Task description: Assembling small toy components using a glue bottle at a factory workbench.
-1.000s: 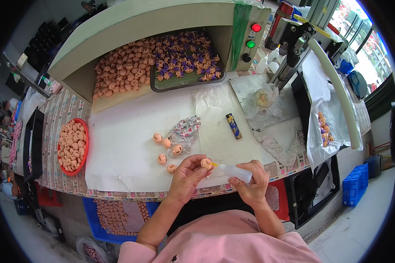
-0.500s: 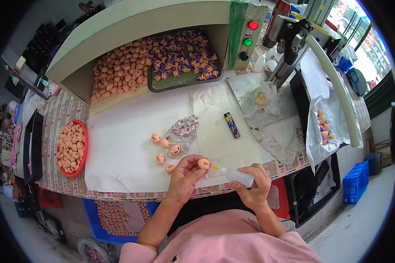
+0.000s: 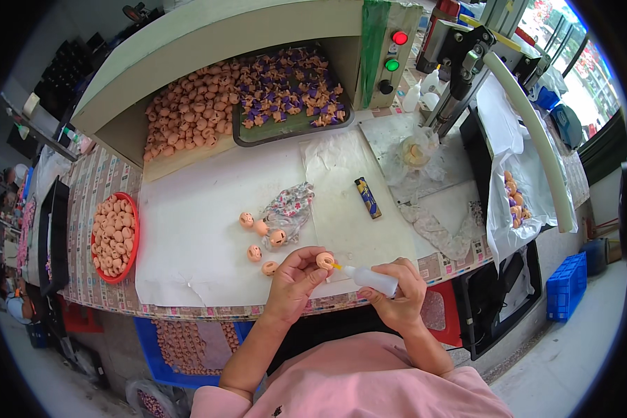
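Between the fingers of my left hand [image 3: 292,282] is a small peach-coloured doll head [image 3: 325,261] with an opening in it. My right hand [image 3: 400,292] grips a white squeeze bottle [image 3: 373,280], tilted so its yellow nozzle tip meets or nearly touches the head's opening. Whether anything flows from the tip is too small to tell. Several similar heads [image 3: 254,253] lie on the white paper just beyond my left hand, some of them against a crumpled floral cloth [image 3: 290,209].
A red basket [image 3: 137,237] of heads stands at the left. Under the hooded machine [image 3: 223,42] are piled heads [image 3: 188,115] and a dark tray [image 3: 292,136] of purple-and-peach figures. A blue-and-yellow lighter-like stick [image 3: 368,198] lies right of centre. A metal press [image 3: 460,83] stands far right.
The bottle and the head have shifted very slightly, and the nozzle tip sits a little closer to the head. Both hands keep their holds.
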Demonstrator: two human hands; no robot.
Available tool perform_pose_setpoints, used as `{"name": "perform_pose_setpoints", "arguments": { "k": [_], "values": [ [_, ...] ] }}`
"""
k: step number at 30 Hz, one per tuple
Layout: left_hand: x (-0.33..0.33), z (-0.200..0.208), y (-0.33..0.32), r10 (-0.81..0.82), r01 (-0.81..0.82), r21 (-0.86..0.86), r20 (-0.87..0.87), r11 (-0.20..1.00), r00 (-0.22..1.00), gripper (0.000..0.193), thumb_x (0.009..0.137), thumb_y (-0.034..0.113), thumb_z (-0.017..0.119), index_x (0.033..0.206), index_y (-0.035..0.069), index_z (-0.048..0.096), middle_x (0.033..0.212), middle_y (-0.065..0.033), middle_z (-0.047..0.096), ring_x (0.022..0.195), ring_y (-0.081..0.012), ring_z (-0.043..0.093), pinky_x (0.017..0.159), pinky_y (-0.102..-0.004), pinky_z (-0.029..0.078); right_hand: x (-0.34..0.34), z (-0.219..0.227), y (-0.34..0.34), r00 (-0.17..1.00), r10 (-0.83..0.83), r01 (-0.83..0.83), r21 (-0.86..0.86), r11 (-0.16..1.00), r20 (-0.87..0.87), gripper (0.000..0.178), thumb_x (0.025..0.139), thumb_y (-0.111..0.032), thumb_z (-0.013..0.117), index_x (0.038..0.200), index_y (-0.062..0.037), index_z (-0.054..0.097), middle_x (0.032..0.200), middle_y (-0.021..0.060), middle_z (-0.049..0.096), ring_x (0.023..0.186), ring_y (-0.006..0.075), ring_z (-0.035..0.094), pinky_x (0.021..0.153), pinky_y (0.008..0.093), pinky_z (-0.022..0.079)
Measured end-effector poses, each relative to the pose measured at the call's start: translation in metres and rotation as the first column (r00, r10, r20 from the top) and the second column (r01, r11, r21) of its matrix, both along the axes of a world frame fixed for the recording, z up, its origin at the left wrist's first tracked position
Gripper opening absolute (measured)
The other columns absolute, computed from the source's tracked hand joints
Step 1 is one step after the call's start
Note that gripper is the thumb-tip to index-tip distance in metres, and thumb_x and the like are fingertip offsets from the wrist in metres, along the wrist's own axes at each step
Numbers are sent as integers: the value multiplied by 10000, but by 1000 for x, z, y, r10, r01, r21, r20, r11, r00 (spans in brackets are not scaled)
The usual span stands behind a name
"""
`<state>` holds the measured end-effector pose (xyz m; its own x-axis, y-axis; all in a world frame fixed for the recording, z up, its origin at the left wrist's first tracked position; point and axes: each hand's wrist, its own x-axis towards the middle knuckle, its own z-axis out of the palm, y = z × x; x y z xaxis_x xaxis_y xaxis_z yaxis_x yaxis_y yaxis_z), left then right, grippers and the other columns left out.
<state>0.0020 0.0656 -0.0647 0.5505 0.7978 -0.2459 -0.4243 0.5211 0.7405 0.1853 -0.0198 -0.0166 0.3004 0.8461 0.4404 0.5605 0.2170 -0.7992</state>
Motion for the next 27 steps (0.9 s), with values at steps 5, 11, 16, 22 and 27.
{"name": "perform_pose_setpoints", "arguments": {
  "k": [5,11,16,22,27],
  "values": [
    [1,1,0,-3,3,-14,4,1000,1000,371,859,3,652,1208,3,526,1172,-129,600,1103,-235,589,998,-368,472,5,1,-3,997,35,-35,4,999,62,349,668,-130,843,940,-34,647,824,96,668,669,215,598,587,310,484],
    [1,0,-1,-11,11,-2,-5,1000,1000,363,866,-2,643,1210,5,528,1178,-127,599,1101,-211,583,991,-360,480,5,1,-2,999,18,-18,-12,1000,38,347,671,-134,841,942,-34,648,816,96,663,667,215,596,584,308,481],
    [1,0,-1,-6,6,-14,4,1000,1000,356,871,1,639,1210,13,530,1182,-125,599,1101,-201,582,990,-354,481,9,1,-4,999,13,-12,-15,1000,46,351,668,-131,843,944,-34,650,816,98,663,662,212,591,582,309,477],
    [2,-1,-1,-6,6,-8,23,1000,1000,367,866,5,646,1214,12,529,1189,-129,599,1115,-235,587,992,-366,475,5,-1,-3,1000,6,-7,6,1000,24,328,678,-166,842,909,-32,652,774,80,638,652,195,569,581,298,450],
    [2,-1,-1,-16,16,6,5,1000,1000,376,860,-1,649,1217,8,530,1194,-134,599,1120,-249,589,999,-371,469,3,-3,-2,1000,2,-2,6,1000,-6,307,695,-205,837,872,-32,655,741,65,621,645,177,548,584,288,424]
  ]
}}
